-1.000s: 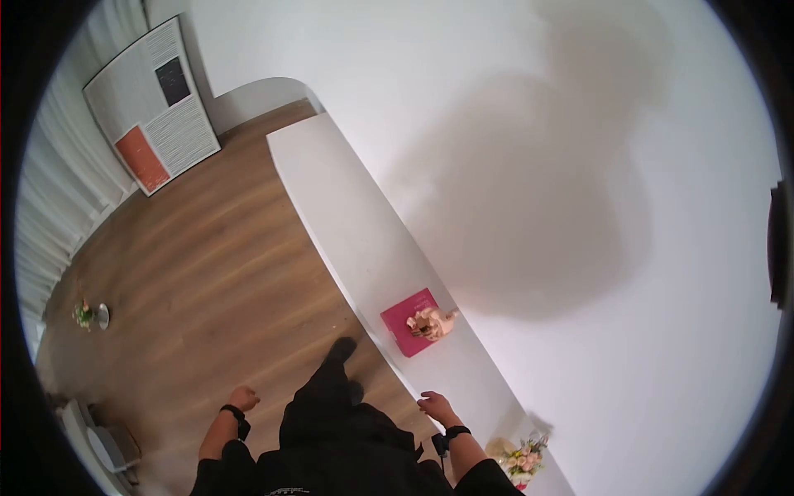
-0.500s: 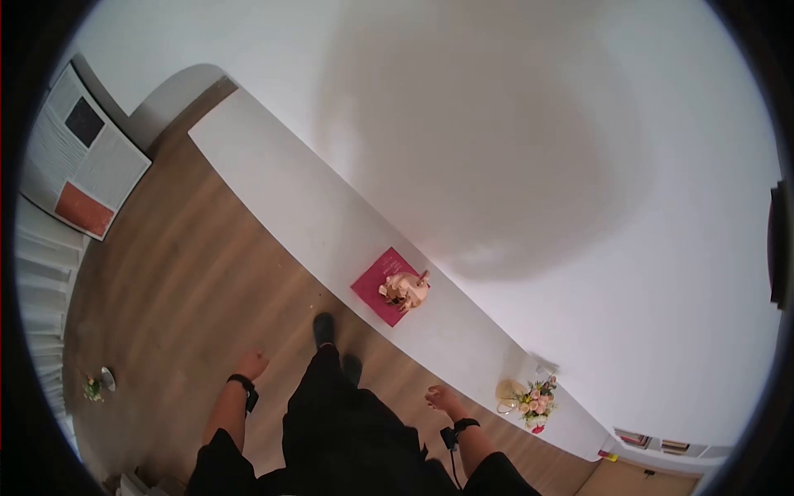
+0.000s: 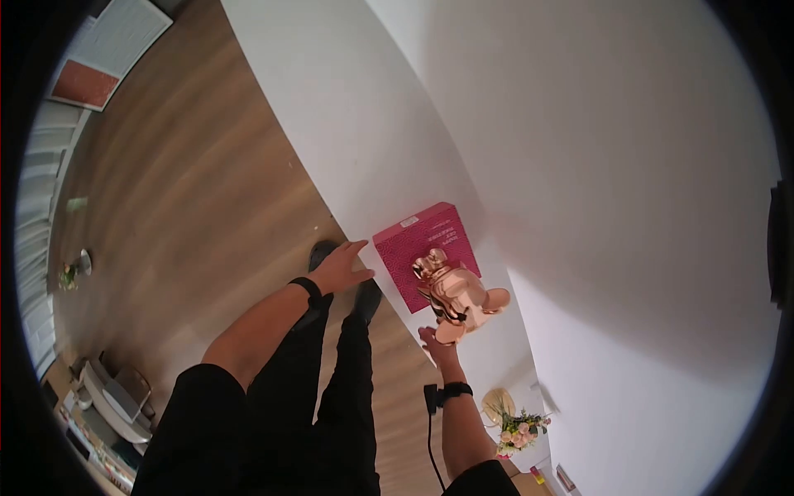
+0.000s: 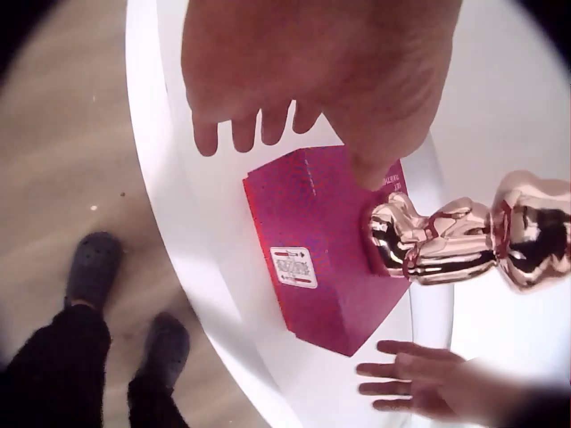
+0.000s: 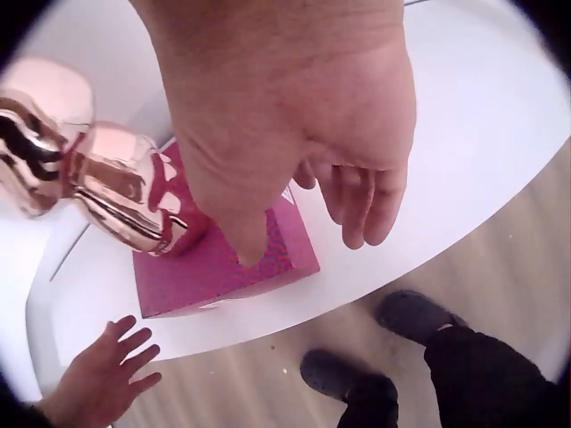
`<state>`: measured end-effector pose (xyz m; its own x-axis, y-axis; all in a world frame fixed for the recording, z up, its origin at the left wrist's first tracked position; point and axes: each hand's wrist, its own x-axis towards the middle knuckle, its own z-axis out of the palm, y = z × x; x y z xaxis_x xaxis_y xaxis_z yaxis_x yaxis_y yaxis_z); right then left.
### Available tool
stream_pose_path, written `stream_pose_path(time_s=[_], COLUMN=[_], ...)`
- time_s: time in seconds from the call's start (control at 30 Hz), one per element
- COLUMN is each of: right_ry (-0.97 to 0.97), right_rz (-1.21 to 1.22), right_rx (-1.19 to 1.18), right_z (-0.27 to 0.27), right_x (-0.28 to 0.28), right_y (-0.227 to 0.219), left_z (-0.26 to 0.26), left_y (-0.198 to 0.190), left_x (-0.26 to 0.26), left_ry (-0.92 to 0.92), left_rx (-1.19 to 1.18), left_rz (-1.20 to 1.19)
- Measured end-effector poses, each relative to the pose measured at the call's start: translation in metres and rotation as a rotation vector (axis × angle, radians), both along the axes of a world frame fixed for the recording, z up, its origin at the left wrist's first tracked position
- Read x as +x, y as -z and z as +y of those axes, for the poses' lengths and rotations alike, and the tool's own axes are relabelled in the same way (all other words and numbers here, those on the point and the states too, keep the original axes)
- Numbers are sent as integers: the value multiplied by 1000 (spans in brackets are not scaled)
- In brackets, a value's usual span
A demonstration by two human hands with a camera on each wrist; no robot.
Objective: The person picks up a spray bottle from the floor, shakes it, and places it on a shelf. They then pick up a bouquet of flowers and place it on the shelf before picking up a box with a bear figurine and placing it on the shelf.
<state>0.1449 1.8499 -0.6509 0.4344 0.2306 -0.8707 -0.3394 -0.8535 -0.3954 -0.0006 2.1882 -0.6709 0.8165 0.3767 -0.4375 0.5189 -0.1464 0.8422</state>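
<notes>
A shiny rose-gold figurine (image 3: 460,299) stands on a magenta box (image 3: 401,258) that lies on a long white counter. My left hand (image 3: 341,269) reaches over the counter edge toward the box's left side, fingers extended and holding nothing. In the left wrist view, its fingers hang above the counter beside the box (image 4: 321,241), which has a white label on one side. My right hand (image 3: 440,349) is at the near side, close to the figurine's head, which covers part of it in the head view. The right wrist view shows its fingers relaxed, with nothing in them.
The white counter (image 3: 322,107) runs along a white wall. Farther right on it stands a vase of flowers (image 3: 519,430). On the wooden floor (image 3: 198,207) are my feet, close to the counter edge. A framed poster (image 3: 124,45) leans at the far left.
I have come closer to the counter, and the box and figurine look larger. Both hands have moved from beside my body toward the box, one at each side.
</notes>
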Motion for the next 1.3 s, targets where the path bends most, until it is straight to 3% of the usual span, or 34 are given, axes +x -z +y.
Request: stream_pose_path(time_s=[0.1,0.13,0.23,0.3,0.37,0.5,0.63,0.77,0.97,1.03,1.1,1.13,1.2,1.27,1.3], right_ry=[768,862,775,748,563,677,638,630,534,711,719,722,570,753,785], right_rz=[573,598,554,550,418,517,463,412,305,437,460,471,269,351,322], right_rx=[506,494,537,523,378,440,361,425,430,526,527,527,403,478,492], right_z=[-27,-12,0,9,54,45,52,62,59,48,37,35,98,36,35], right_x=[14,14,8,6,5,10,10,10,14,26,39,45,35,57,61], right_y=[54,43,57,59,29,50,59,50,47,54,56,54,-7,27,27], left_z=[-11,-12,-15,-23,-28,-29,-20,-23,-23,-21,-23,-25,-30,-37,-41], left_y=[20,25,42,54,68,71,87,95,82,69,63,61,59,57,57], left_x=[32,43,70,82,85,85,85,83,74,67,60,56,49,44,42], left_ry=[-81,-104,-186,-147,-133,-138,-101,-83,-91,-93,-104,-109,-134,-169,-193], left_rx=[-18,-38,-140,-95,-48,-71,-196,-123,-148,-199,-227,-242,-292,-329,-340], left_rz=[-38,-44,-114,-72,-56,-43,25,61,116,139,141,142,148,146,139])
